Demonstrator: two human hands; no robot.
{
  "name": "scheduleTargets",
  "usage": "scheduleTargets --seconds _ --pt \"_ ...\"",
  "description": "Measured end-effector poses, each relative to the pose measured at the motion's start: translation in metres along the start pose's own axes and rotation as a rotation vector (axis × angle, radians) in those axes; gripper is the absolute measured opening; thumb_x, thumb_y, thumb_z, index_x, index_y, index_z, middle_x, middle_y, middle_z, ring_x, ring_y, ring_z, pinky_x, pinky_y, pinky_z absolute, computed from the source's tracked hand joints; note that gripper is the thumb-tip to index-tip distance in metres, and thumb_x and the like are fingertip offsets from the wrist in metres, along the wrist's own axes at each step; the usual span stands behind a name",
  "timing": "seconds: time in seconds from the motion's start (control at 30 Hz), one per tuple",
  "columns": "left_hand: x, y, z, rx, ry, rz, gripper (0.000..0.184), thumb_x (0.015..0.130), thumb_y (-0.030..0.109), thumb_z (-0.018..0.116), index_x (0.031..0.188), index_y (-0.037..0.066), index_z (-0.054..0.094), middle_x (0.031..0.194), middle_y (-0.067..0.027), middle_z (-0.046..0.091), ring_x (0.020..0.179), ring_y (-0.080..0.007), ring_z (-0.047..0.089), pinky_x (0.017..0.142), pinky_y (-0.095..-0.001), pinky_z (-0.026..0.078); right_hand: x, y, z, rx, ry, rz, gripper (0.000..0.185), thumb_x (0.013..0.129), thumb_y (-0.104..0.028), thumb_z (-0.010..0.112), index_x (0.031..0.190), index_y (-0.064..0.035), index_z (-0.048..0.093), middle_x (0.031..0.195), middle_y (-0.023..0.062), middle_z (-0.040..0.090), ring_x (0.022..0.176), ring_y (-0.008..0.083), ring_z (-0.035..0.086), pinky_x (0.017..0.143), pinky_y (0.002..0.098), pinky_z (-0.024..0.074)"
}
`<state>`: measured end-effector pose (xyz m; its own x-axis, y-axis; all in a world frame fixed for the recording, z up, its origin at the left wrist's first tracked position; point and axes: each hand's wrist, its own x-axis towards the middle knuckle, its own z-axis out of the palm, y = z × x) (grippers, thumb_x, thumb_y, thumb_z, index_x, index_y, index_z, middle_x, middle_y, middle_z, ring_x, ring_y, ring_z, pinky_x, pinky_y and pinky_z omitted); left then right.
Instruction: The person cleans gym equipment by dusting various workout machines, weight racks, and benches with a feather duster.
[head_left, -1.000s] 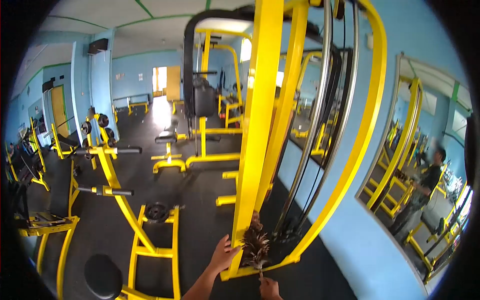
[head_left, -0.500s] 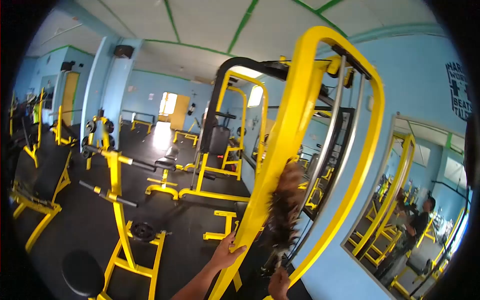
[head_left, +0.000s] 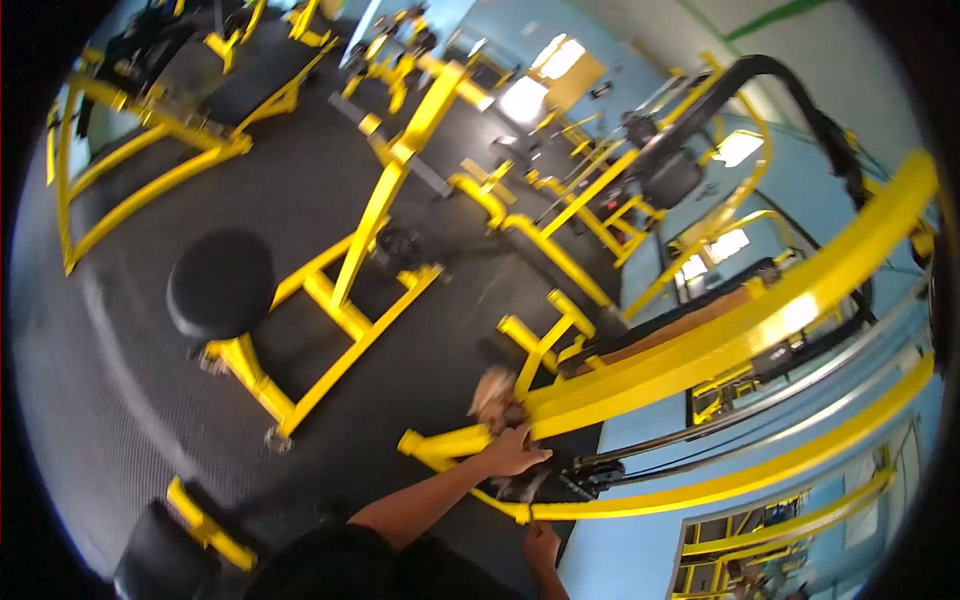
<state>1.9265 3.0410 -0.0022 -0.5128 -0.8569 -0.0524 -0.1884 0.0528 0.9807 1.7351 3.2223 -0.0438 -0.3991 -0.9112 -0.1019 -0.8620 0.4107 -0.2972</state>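
My left hand point(head_left: 512, 452) lies against the lower end of a thick yellow machine post point(head_left: 680, 365), its fingers apart and pointing right. The feather duster point(head_left: 495, 397) shows brown feathers on the far side of the post, with darker ones below my left hand, which covers its middle. Lower down, my right hand point(head_left: 541, 543) is closed round the duster's thin handle, beside the yellow base bar.
Left of the post stands a yellow frame point(head_left: 360, 330) with a round black pad point(head_left: 220, 283). Another black pad point(head_left: 165, 555) is at the bottom left. Metal guide rods point(head_left: 760, 410) run beside the post. A wall mirror point(head_left: 800, 530) is at the lower right.
The view has tilted strongly and turned down. My left hand has gone from gripping the post higher up to its lower end. The duster has come down from along the post to near its base.
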Motion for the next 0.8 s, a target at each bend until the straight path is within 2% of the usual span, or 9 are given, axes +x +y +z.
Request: scheduleTargets --seconds 0.17,0.3,0.37,0.5,0.63,0.67,0.7,0.73,0.8 --pt "-0.007 -0.073 0.079 -0.088 0.041 -0.108 0.088 0.079 0.056 0.060 0.138 -0.001 0.030 0.129 -0.0305 0.042 0.116 -0.0430 0.047 0.096 -0.0452 0.040 0.025 -0.014 0.017 0.241 0.377 -0.158 0.026 0.093 -0.015 0.043 0.109 0.0047 0.049 0.098 0.0275 0.057 0.087 0.0450 0.058 0.071 0.0427 0.0470" --pt "-0.010 -0.120 0.119 -0.103 -0.037 -0.197 0.081 0.081 0.054 0.058 0.135 -0.003 0.035 0.122 -0.0303 0.048 0.112 -0.0428 0.050 0.092 -0.0459 0.043 0.046 0.031 0.060 0.038 -0.011 -0.335 0.024 0.092 -0.019 0.045 0.100 0.0037 0.050 0.091 0.0285 0.056 0.083 0.0465 0.056 0.069 0.0467 0.0449" --pt "-0.010 -0.154 0.146 -0.167 -0.029 -0.243 0.079 0.081 0.053 0.058 0.134 -0.002 0.037 0.120 -0.0299 0.050 0.112 -0.0428 0.050 0.093 -0.0464 0.043 0.064 0.056 0.096 -0.063 -0.441 0.035 0.025 0.091 -0.022 0.049 0.096 0.0025 0.050 0.088 0.0268 0.056 0.083 0.0437 0.057 0.070 0.0475 0.0444" --pt "-0.028 -0.193 0.157 -0.177 0.006 -0.487 0.071 0.083 0.054 0.052 0.131 0.002 0.043 0.121 -0.0309 0.050 0.112 -0.0441 0.050 0.096 -0.0479 0.041 0.075 0.075 0.171 0.232 -0.241 -0.263 0.029 0.088 -0.026 0.056 0.095 0.0011 0.051 0.085 0.0202 0.059 0.081 0.0375 0.060 0.070 0.0450 0.0461" --pt "-0.025 -0.258 0.184 -0.328 0.038 -0.680 0.081 0.084 0.062 0.045 0.143 0.008 0.028 0.136 -0.0235 0.041 0.121 -0.0397 0.045 0.099 -0.0454 0.037 0.134 0.072 0.253 0.099 -1.003 0.212 0.024 0.085 -0.024 0.057 0.087 0.0003 0.058 0.075 0.0170 0.061 0.062 0.0277 0.060 0.051 0.0424 0.0456" --pt "-0.029 -0.269 0.189 -0.343 0.095 -0.720 0.082 0.084 0.063 0.045 0.143 0.008 0.027 0.139 -0.0219 0.038 0.124 -0.0380 0.042 0.102 -0.0438 0.035 0.151 0.091 0.286 -0.017 -1.217 0.207 0.023 0.084 -0.023 0.056 0.084 0.0003 0.060 0.071 0.0167 0.062 0.056 0.0256 0.060 0.045 0.0421 0.0451" --pt "-0.034 -0.273 0.186 -0.347 0.109 -0.739 0.082 0.084 0.063 0.045 0.143 0.008 0.027 0.139 -0.0219 0.038 0.124 -0.0380 0.042 0.102 -0.0438 0.035 0.175 0.116 0.332 -0.370 -1.458 -0.147 0.020 0.084 -0.020 0.054 0.084 -0.0007 0.061 0.071 0.0162 0.062 0.053 0.0263 0.059 0.042 0.0430 0.0431" --pt "-0.041 -0.273 0.182 -0.379 0.118 -0.794 0.083 0.084 0.063 0.046 0.143 0.008 0.027 0.141 -0.0214 0.036 0.127 -0.0370 0.038 0.104 -0.0427 0.032 0.183 0.121 0.353 -0.370 -1.477 -0.167 0.020 0.084 -0.020 0.054 0.084 -0.0007 0.061 0.071 0.0162 0.062 0.053 0.0263 0.059 0.042 0.0430 0.0431" --pt "-0.060 -0.274 0.179 -0.401 0.152 -0.879 0.083 0.084 0.063 0.046 0.143 0.008 0.026 0.143 -0.0210 0.033 0.131 -0.0361 0.034 0.107 -0.0416 0.030 0.178 0.107 0.374 0.111 -0.981 0.426 0.014 0.084 -0.012 0.049 0.078 -0.0025 0.058 0.062 0.0117 0.057 0.044 0.0243 0.052 0.037 0.0415 0.0377"
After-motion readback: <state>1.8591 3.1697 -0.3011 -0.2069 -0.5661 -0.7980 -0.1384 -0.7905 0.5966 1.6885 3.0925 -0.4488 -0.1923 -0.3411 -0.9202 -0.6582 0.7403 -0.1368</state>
